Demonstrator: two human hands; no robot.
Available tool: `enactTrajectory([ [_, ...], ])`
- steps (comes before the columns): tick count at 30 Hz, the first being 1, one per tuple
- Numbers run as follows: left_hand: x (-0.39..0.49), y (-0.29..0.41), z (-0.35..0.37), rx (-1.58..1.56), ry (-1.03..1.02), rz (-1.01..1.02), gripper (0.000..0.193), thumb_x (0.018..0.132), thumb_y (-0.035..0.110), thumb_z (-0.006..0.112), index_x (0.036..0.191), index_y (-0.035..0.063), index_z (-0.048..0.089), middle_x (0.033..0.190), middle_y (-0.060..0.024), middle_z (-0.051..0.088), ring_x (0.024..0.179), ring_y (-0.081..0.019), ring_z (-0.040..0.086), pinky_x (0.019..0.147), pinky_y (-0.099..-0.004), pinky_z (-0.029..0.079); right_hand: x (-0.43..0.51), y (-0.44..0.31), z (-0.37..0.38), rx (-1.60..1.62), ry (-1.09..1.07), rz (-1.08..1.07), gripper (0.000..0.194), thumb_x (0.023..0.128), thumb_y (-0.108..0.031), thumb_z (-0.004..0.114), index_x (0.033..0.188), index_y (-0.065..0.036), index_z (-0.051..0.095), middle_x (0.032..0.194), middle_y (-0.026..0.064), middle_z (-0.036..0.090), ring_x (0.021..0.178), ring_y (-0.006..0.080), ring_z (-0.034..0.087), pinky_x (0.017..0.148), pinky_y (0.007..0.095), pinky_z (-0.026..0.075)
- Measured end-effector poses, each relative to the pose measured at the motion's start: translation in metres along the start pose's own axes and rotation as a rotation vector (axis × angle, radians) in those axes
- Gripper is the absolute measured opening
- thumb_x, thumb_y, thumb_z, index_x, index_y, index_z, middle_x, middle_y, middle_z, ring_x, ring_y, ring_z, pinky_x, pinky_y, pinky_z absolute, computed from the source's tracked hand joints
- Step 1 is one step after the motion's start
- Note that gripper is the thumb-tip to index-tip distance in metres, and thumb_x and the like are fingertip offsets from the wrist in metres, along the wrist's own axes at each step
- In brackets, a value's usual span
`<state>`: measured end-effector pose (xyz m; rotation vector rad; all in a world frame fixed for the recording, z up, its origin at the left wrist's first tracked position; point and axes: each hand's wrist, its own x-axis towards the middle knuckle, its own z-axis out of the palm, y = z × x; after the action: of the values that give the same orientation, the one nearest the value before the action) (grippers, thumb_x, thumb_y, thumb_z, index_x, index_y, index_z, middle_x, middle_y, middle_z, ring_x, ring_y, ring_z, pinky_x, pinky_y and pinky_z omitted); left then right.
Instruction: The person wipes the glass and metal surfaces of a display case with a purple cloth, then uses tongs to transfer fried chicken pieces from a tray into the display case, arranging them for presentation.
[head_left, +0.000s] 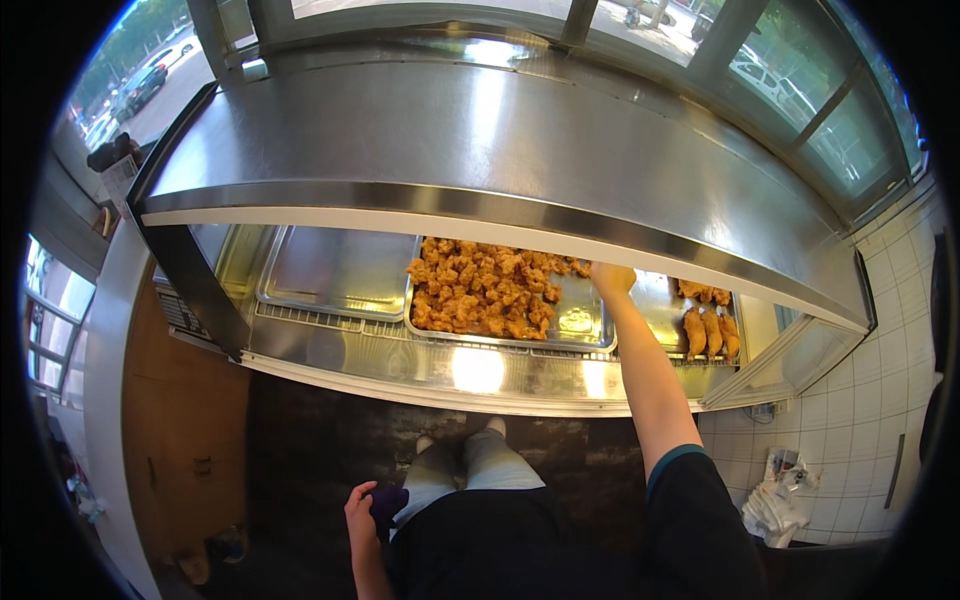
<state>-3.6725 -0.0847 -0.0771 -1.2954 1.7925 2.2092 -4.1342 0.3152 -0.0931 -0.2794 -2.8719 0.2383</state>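
Observation:
My right hand (613, 280) reaches under the front edge of a stainless steel display case (480, 142), at the right rim of a metal tray (581, 319). Its fingers are partly hidden by the case's edge, so what they touch or hold does not show. Fried chicken pieces (480, 289) cover the left and back of that tray. My left hand (361, 510) hangs low beside my body, curled around a dark purple cloth (388, 504). Right of my forearm, another metal tray (656, 300) bears several browned, elongated pieces (712, 334) and more fried pieces (703, 291) behind them.
A bare metal tray (341, 270) lies at the left on a wire rack (330, 318). The case's white lower ledge (450, 401) runs in front of me. A wooden cabinet (184, 435) stands at left. White plastic bags (776, 506) hang by the tiled wall at right.

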Motion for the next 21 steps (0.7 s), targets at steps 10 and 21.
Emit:
enactTrajectory([
  [10,-0.024,-0.013,0.010,-0.117,0.099,-0.034,0.031,0.079,0.002,0.041,0.105,-0.0008,0.059,0.093,-0.0103,0.061,0.083,-0.0176,0.059,0.078,-0.0273,0.047,-0.035,0.007,-0.007,0.110,-0.003,0.067,0.036,0.082,-0.038,0.056,0.103,-0.011,0.065,0.081,0.0152,0.065,0.076,0.0362,0.062,0.067,0.0456,0.048],
  [21,-0.011,0.009,0.035,-0.067,0.014,-0.021,0.031,0.083,0.000,0.037,0.105,0.0000,0.058,0.089,-0.0135,0.063,0.077,-0.0215,0.063,0.066,-0.0304,0.052,-0.093,0.025,-0.040,0.385,-0.064,0.141,0.040,0.083,-0.037,0.058,0.114,-0.011,0.061,0.076,0.0153,0.065,0.071,0.0339,0.062,0.065,0.0422,0.047],
])
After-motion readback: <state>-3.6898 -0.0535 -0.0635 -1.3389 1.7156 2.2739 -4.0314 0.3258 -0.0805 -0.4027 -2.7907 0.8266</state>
